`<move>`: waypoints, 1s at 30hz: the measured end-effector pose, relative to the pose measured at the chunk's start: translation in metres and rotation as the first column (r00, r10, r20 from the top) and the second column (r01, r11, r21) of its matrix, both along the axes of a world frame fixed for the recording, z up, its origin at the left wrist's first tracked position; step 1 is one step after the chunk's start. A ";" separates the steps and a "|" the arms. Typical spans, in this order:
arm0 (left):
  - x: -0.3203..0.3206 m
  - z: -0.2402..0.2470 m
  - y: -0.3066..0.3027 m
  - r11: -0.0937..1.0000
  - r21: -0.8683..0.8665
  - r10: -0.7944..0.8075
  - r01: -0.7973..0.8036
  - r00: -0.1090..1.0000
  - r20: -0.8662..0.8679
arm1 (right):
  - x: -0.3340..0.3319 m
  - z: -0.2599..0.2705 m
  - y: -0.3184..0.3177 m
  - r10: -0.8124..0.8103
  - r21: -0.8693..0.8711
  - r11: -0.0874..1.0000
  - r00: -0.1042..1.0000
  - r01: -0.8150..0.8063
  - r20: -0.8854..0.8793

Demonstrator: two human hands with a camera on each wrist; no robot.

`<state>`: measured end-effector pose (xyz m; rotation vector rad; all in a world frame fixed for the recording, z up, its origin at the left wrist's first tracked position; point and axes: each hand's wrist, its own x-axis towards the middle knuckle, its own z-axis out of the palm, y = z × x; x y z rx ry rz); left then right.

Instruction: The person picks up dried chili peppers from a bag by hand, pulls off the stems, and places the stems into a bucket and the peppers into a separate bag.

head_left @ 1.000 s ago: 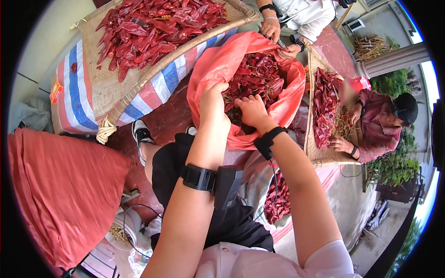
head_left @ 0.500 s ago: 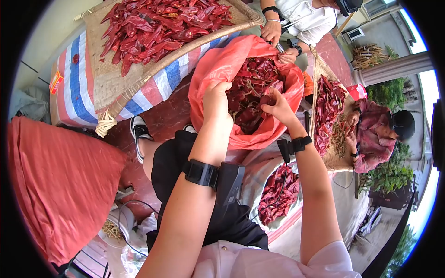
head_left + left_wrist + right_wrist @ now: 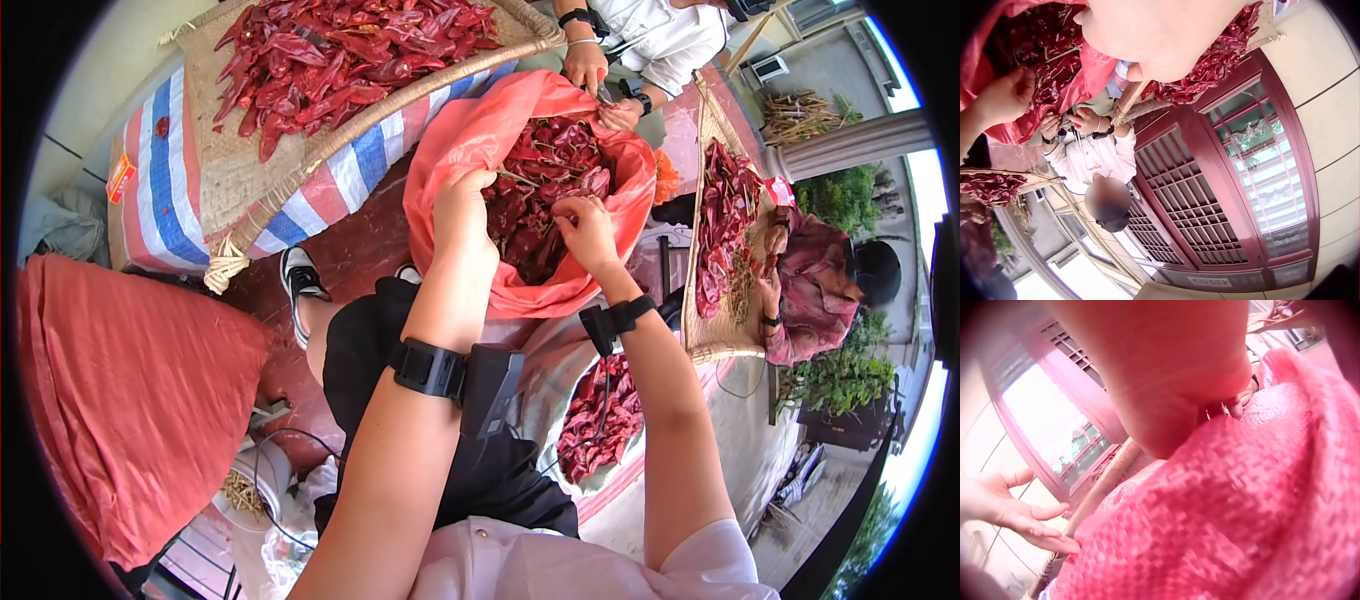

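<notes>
Head view: we find the dried peppers [image 3: 545,165] inside the red sack [image 3: 450,135], ahead and to the left of the right hand [image 3: 590,232]. That hand is the nearer one; its bent fingertips reach the heap just inside the right side of the mouth. Stalks and pods lie at mixed angles, so we record no single long axis. Whether a pod is pinched there, we cannot tell.

The left hand [image 3: 462,215] rests at the sack's left rim; in the right wrist view we see its fingers extended, touching the weave, closed round nothing that we can see.

Containers: the sack gapes wide, well filled. A woven tray [image 3: 235,195] at upper left bears loose red pods [image 3: 330,65]. A pale bag [image 3: 545,415] below the sack holds more pods; a white bucket [image 3: 252,524] at lower left holds pale stalks [image 3: 242,492].
</notes>
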<state>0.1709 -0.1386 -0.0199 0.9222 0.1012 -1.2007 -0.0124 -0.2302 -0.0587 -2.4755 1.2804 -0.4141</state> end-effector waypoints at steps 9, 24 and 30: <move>-0.001 0.016 0.001 0.996 0.079 0.055 -0.050 0.996 -0.063 | 0.019 -0.023 0.024 0.159 -0.063 0.975 0.862 -0.215 -0.482; 0.002 0.015 0.005 0.997 0.045 -0.071 0.068 0.996 0.049 | 0.003 -0.007 0.016 0.041 0.343 0.938 0.998 -0.053 0.041; -0.004 0.028 0.003 0.993 0.096 0.061 -0.064 0.998 0.030 | 0.044 -0.009 -0.004 -0.013 -0.025 1.000 0.962 0.006 -0.272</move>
